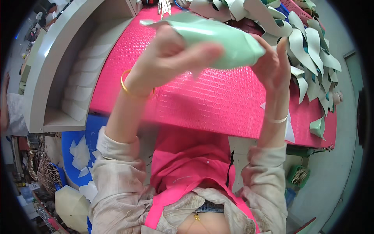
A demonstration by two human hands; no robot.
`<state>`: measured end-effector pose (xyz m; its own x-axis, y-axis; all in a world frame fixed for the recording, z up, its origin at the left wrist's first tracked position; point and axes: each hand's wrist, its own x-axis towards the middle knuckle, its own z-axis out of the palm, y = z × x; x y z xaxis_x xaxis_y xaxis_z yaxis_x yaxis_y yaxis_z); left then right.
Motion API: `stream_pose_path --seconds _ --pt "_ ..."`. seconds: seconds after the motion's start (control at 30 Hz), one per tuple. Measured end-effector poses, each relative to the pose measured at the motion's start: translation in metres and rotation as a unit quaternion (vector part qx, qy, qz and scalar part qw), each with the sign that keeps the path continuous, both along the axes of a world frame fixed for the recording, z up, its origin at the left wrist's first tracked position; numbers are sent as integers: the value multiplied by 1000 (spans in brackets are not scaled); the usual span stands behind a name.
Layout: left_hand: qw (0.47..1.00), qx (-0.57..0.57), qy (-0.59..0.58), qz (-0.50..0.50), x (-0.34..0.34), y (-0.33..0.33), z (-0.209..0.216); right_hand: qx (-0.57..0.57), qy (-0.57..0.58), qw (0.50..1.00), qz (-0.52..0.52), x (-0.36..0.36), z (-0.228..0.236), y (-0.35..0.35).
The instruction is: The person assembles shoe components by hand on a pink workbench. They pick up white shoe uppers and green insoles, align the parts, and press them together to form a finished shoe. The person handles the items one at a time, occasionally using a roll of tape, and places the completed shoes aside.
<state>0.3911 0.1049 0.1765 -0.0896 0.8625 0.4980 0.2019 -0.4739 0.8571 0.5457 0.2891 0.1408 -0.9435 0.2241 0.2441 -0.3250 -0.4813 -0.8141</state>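
A glossy pale green sheet piece (218,39), curved like a shoe upper, is held up over the pink table. My left hand (163,58) grips its left part, fingers at its far side and thumb stretched along the front, blurred by motion. At the piece's right end is my right hand (272,64), its fingers curled behind the edge and its thumb standing apart from the piece. The fingertips of both hands are partly hidden behind the material.
The pink covered table (187,97) lies below. Many similar white-and-green curved pieces (307,46) are heaped at the right, near a pink basket (298,11). A grey shelf unit (70,58) borders the left. A blue stool (85,156) carries white scraps. A green bin (299,175) stands lower right.
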Motion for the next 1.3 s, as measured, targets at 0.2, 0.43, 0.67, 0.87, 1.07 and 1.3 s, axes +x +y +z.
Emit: stream_pose_path --seconds 0.2,0.43,0.67,0.87,1.07,1.3 --pt "970 -188 -131 -78 27 -16 -103 187 -145 951 -200 8 -19 8" --pt "814 -61 -576 -39 85 -12 -125 236 -232 929 -167 -12 -20 -2" --pt "786 -17 -617 -42 94 -19 -127 234 -215 931 -180 -30 -15 -9" --pt "665 -143 -724 -113 118 -65 -160 415 -193 887 55 -19 11 -12" --pt "973 -189 51 125 91 -98 -148 801 -54 596 11 18 7 -11" --pt "975 -161 136 62 54 46 -144 613 -396 663 168 -6 -33 5"
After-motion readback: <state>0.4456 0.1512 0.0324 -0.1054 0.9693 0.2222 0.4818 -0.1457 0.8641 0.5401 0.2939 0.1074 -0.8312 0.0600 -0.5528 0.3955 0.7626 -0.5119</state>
